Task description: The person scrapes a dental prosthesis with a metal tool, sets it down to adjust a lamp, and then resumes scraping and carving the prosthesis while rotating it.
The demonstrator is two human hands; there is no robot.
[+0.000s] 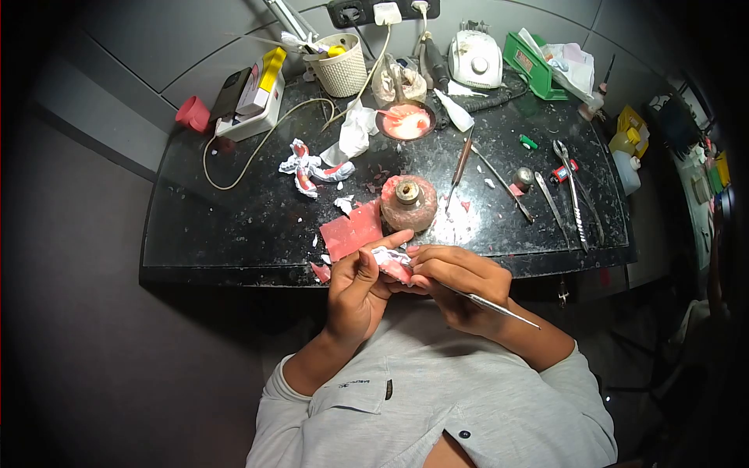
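Woven white basket (343, 74), black power strip (367, 17), green bin (538, 79) with papers (577, 66), tilted pink cup (193, 115)

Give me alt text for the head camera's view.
A person's left hand holds a small pink and white piece; the right hand, gripping a slim silver metal tool, is at its edge. Beyond them, a ragged pink sheet and a round pink-smeared container with a metal neck rest on a cluttered black tabletop.

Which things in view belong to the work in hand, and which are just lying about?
In the work:
pink-and-white piece, in the left hand
slim metal tool, in the right hand
probably the pink sheet, similarly coloured, close by

Apparently just lying about:
pink cup
pliers, untouched
small green item
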